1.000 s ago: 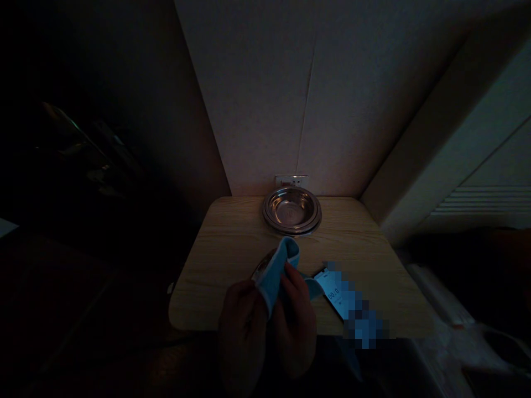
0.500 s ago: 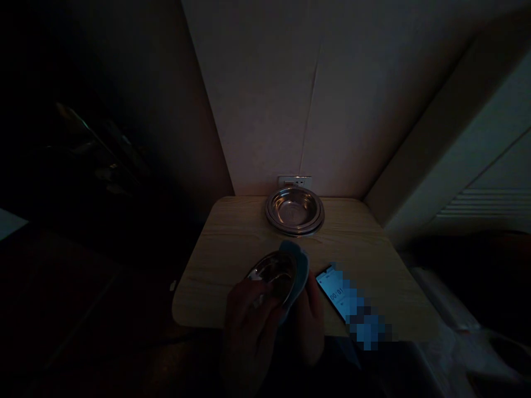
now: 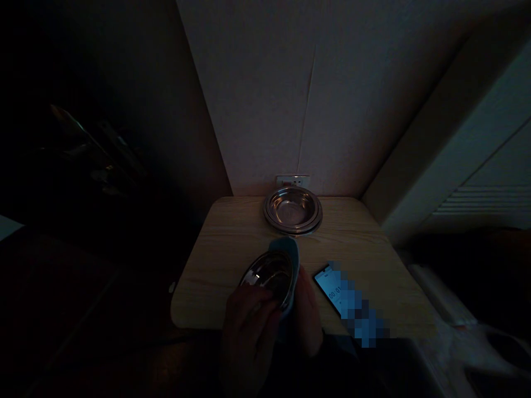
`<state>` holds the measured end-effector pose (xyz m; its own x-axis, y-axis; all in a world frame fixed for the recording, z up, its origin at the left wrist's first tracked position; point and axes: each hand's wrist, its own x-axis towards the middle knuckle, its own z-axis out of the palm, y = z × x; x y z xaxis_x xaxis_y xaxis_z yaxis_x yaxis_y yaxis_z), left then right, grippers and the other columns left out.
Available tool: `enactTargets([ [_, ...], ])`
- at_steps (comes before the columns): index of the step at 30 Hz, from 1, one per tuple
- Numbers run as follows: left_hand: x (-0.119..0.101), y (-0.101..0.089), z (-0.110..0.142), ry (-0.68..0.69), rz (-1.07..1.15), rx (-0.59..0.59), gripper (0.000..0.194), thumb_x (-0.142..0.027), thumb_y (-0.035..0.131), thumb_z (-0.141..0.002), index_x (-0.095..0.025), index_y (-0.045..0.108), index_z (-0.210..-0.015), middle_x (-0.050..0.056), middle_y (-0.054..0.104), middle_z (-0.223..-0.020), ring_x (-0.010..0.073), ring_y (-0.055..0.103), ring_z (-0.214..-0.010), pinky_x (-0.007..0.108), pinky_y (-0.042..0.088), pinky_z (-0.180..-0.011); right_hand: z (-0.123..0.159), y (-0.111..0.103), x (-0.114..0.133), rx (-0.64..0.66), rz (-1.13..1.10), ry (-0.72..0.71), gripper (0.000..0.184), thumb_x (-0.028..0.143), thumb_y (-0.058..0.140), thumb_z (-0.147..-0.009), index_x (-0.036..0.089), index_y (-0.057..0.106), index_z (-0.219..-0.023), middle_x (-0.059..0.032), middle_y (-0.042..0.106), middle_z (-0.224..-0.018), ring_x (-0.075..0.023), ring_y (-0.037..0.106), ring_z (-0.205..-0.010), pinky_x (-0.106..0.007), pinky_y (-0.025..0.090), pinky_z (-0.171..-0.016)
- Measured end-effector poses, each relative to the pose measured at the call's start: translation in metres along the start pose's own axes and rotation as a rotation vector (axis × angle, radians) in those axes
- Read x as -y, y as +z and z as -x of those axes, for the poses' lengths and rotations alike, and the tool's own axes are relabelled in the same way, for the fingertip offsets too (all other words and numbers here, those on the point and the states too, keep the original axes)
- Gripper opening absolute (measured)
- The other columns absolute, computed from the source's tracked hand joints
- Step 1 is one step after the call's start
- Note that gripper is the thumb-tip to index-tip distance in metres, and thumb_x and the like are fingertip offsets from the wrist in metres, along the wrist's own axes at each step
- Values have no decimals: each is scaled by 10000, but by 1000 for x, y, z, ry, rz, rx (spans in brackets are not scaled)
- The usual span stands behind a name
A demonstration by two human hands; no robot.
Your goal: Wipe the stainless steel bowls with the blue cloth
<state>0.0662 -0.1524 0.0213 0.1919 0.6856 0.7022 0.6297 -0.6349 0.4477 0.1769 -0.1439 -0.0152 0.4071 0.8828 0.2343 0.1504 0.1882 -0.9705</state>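
Note:
In dim light a shiny metal bowl (image 3: 267,273) is held tilted above the near part of the table. My left hand (image 3: 249,326) grips its near rim, with fingers reaching inside. A blue cloth (image 3: 291,251) lies against the bowl's right outer side and stands up past its far rim. My right hand (image 3: 307,315) presses the cloth to the bowl from the right; some of its fingers are hidden behind the cloth. Farther back, a stack of metal bowls (image 3: 292,210) stands on the table.
The wooden table (image 3: 207,276) meets the wall, where a power socket (image 3: 292,181) sits behind the stack. A lit phone (image 3: 332,287) showing a timer lies on the right, partly pixelated. A slatted pale panel (image 3: 489,202) stands farther right.
The held bowl and the blue cloth have shifted slightly left. My right hand has moved left with the cloth, and the cloth has folded closer around the rim.

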Motion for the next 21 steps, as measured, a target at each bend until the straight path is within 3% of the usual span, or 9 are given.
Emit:
enactTargets([
  [5,2,4,-7,-49,-7,18,151,-102,518,-831,-189,602,-921,55,581,-1008,148,565,-959,280,503,-832,15,4,9,-62,-45,159,439,388,492,-879,250,485,-1296,-40,529,-1304,-226,482,-1204,-385,443,-960],
  [8,2,5,-5,-23,25,20,146,-86,518,-825,-176,591,-914,52,590,-982,142,565,-950,271,499,-834,12,1,8,-70,-64,156,438,403,504,-867,238,512,-1272,-55,554,-1275,-231,501,-1182,-386,450,-950],
  [14,-2,5,-1,24,41,8,183,-79,537,-805,-186,596,-941,46,608,-960,155,561,-954,285,498,-834,-15,-10,-3,57,-73,126,389,455,394,-913,222,650,-1092,-42,662,-1096,-208,607,-1022,-367,503,-877],
  [19,-3,4,-10,-124,56,16,147,-112,508,-833,-193,608,-904,43,601,-964,129,583,-913,232,502,-801,11,3,9,-75,-33,75,442,391,475,-891,250,478,-1309,-47,497,-1335,-220,460,-1224,-404,415,-989],
  [21,-3,4,-10,-128,72,11,150,-120,508,-834,-198,611,-911,37,609,-953,125,588,-905,224,499,-805,15,6,15,-78,-38,27,427,394,482,-880,237,517,-1276,-56,479,-1350,-234,440,-1240,-414,389,-1009],
])
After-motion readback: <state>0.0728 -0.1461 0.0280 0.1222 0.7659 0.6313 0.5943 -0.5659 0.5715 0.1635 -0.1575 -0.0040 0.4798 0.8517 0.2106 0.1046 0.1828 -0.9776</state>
